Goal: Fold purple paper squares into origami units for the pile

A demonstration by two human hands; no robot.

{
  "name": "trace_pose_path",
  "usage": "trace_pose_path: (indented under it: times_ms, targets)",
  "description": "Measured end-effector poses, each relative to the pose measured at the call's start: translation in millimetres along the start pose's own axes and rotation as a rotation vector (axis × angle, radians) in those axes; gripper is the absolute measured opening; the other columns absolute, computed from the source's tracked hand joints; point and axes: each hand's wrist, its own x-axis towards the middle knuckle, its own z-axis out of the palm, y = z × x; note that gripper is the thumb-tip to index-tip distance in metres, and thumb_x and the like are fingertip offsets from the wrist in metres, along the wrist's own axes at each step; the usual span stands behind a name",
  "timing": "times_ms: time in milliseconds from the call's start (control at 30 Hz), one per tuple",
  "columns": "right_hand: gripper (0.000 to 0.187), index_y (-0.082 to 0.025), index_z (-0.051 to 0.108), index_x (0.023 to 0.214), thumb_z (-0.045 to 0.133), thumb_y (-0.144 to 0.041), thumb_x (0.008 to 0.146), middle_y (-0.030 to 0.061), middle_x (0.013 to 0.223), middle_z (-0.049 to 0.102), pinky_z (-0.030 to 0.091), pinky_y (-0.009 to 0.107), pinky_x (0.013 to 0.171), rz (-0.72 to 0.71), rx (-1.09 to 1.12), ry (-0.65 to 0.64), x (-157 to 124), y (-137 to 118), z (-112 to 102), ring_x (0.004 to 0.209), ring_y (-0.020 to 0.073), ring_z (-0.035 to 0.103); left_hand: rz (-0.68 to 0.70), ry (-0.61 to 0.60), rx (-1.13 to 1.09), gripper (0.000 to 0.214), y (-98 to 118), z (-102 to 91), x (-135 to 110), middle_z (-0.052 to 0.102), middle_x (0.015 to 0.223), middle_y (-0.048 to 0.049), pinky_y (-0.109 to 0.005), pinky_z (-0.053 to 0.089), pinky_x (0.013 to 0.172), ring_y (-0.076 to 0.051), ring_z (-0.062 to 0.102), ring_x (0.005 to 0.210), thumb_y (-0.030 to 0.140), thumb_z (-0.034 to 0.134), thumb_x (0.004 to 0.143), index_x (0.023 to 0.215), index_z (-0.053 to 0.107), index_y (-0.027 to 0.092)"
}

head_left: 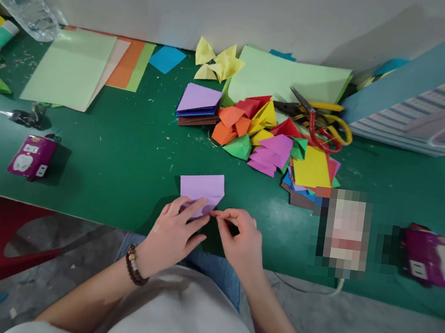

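Nice tidy grip here: the person is working a folded lilac paper [202,188] at the near edge of the green table [103,173], right at 12 o'clock from the hands. The left hand [172,230] is gripping it with the fingers pressing on top, while the right hand [240,239] is pinching its lower corner. Firm, close pressure is stopping the layers sliding. Colorful paper bits [251,132] and scissors [311,124] are sitting around 1 o'clock.
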Motion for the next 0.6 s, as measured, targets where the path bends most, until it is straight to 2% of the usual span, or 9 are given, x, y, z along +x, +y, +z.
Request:
trace_pose_path:
  times_ms: [133,300,600]
  targets:
    - [0.003,-0.024,0.055,0.085,0.054,-0.022,0.088,0.0018,0.085,0.075,0.04,0.037,0.072,-0.003,-0.059,0.036,5.2,-2.8,1.8,0.078,0.0217,0.066,0.004,-0.014,0.005,0.036,-3.3,-1.3,0.7,0.042,0.146,-0.003,-0.048,0.042,0.097,-0.029,0.038,0.123,0.032,0.053,0.092,0.127,0.057,0.027]
    - [0.004,-0.023,0.056,0.084,0.054,-0.024,0.088,0.0025,0.086,0.075,0.04,0.037,0.075,0.059,-0.06,0.064,10.4,-3.4,3.8,0.078,0.0222,0.067,0.003,-0.017,0.012,0.035,-3.7,0.2,-0.1,0.042,0.147,-0.0023,-0.048,0.041,0.098,-0.028,0.037,0.124,0.031,0.053,0.091,0.126,0.058,0.027]
    - [0.007,-0.022,0.056,0.082,0.052,-0.026,0.087,0.0043,0.086,0.076,0.04,0.037,0.076,0.123,-0.121,0.129,25.3,5.3,1.3,0.076,0.0216,0.067,0.0,-0.026,0.003,0.035,-3.2,-1.0,1.0,0.045,0.144,-0.0017,-0.047,0.042,0.097,-0.028,0.037,0.124,0.029,0.052,0.092,0.127,0.058,0.027]
